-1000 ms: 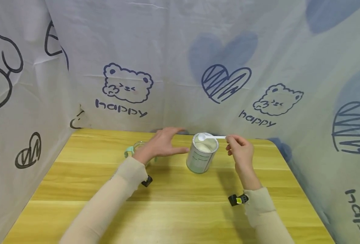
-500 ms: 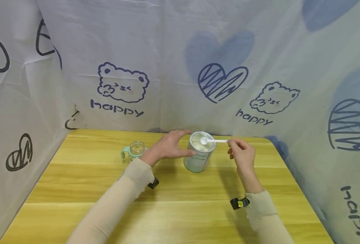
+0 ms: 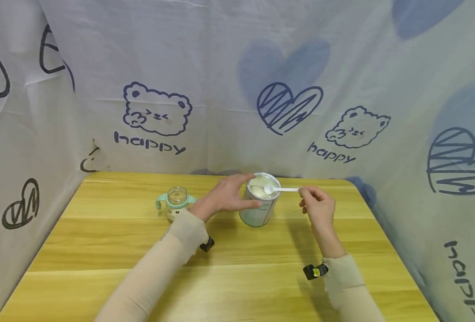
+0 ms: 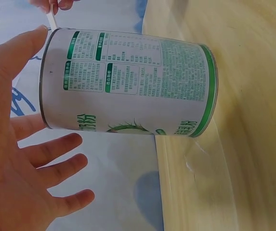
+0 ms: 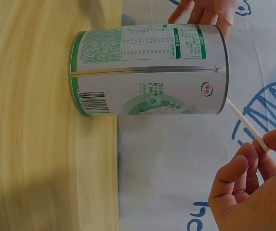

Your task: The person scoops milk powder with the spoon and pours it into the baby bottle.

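Note:
An open tin can [image 3: 259, 206] of white powder stands upright near the table's far edge; its printed label shows in the wrist views [image 4: 128, 84] [image 5: 147, 70]. My left hand [image 3: 237, 196] is at the can's left side with fingers spread straight [image 4: 56, 151], its thumb touching the can wall just below the rim. My right hand [image 3: 317, 205] pinches the handle of a white plastic spoon [image 3: 286, 189] [image 5: 246, 125]. The spoon's bowl [image 3: 268, 189] sits over the can's open top. A small glass baby bottle [image 3: 176, 203] with mint handles stands left of my left hand.
The wooden table [image 3: 229, 268] is boxed in by a white printed cloth [image 3: 237, 89] on the left, back and right. The can and the bottle stand close to the back cloth. Bare tabletop lies between me and the objects.
My left hand has moved right from over the bottle to the can, and its thumb now touches it. The spoon's bowl has dropped slightly, to the can's opening. The bottle is now uncovered.

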Demonstrator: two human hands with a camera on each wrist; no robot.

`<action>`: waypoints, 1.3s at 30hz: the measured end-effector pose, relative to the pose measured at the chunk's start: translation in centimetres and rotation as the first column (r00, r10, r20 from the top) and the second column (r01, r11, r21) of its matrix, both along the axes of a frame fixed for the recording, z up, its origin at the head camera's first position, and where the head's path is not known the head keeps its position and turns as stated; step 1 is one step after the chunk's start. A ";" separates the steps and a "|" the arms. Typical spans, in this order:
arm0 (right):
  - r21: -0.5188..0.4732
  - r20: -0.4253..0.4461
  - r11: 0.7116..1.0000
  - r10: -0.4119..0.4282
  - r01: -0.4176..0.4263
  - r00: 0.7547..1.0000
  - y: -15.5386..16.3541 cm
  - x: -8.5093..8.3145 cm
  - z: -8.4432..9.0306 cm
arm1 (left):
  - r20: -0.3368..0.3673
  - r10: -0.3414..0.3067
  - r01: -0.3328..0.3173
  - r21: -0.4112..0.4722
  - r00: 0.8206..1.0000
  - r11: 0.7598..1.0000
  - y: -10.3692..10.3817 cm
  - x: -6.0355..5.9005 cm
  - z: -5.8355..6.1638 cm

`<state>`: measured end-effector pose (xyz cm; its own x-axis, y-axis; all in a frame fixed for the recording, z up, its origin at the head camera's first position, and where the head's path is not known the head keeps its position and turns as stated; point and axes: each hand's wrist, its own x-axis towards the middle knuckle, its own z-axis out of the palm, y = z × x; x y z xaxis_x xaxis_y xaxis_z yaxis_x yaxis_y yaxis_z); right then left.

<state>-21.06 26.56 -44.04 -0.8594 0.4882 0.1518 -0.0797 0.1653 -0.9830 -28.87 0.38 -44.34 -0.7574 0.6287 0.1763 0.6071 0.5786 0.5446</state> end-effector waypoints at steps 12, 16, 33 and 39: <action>0.023 0.017 1.000 -0.012 0.011 1.000 -0.1 0.1 -0.5 | 0.002 0.010 -0.010 0.032 1.000 0.999 0.8 -0.1 -0.5; 0.044 0.008 0.999 -0.012 0.011 1.000 -0.2 -0.1 -0.7 | 0.007 0.023 -0.023 0.033 1.000 0.999 1.0 -0.2 -0.7; 0.579 -0.188 0.812 0.051 0.069 0.981 -2.4 -1.2 -1.0 | 0.000 0.063 -0.063 0.045 0.998 0.997 1.5 -0.3 -0.7; 0.758 -0.266 0.644 0.159 0.104 0.951 -3.2 -1.7 -1.4 | -0.011 0.065 -0.064 0.024 0.998 0.998 1.6 -0.4 -0.6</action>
